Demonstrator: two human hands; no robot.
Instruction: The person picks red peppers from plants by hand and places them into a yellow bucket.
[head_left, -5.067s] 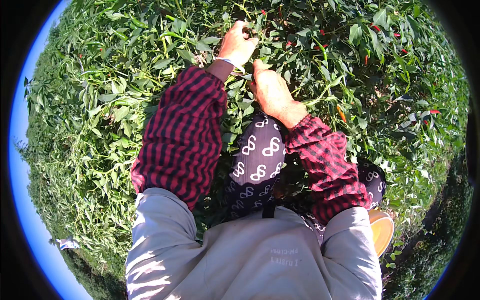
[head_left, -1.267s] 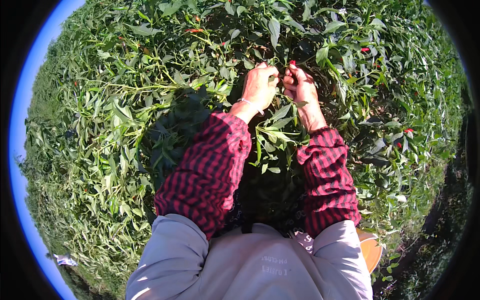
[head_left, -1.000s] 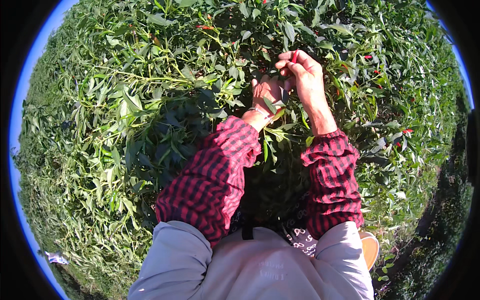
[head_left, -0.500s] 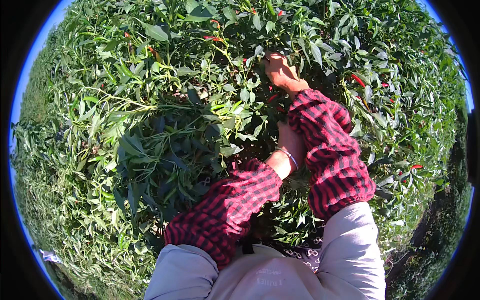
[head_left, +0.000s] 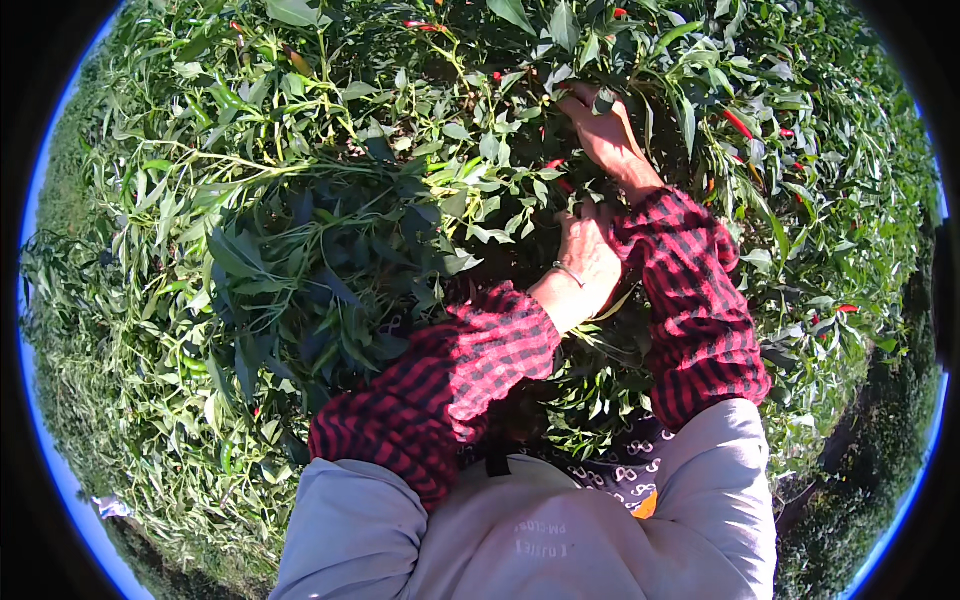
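Note:
Both of my hands are in among the leafy chili plants. My right hand (head_left: 608,130) reaches farther out, its fingers bent in at the leaves and partly hidden; what they pinch, if anything, does not show. Closer to me, my left hand (head_left: 592,258) curls beside the right sleeve, and its fingertips are lost in shade and leaves. A red chili (head_left: 564,184) hangs just beyond the left hand. Another red chili (head_left: 738,124) hangs right of the right hand. Red and black striped sleeve covers (head_left: 465,365) wrap both forearms.
Dense chili foliage (head_left: 180,290) surrounds me, with green chilies and several red ones. A leafy branch (head_left: 300,270) leans across at left, in shadow. More red chilies (head_left: 848,309) hang at the right. A dark furrow (head_left: 850,450) runs along the right side.
My right hand has moved up and to the right. My left hand has risen slightly into brighter light, and more of its back shows. The view has shifted a little.

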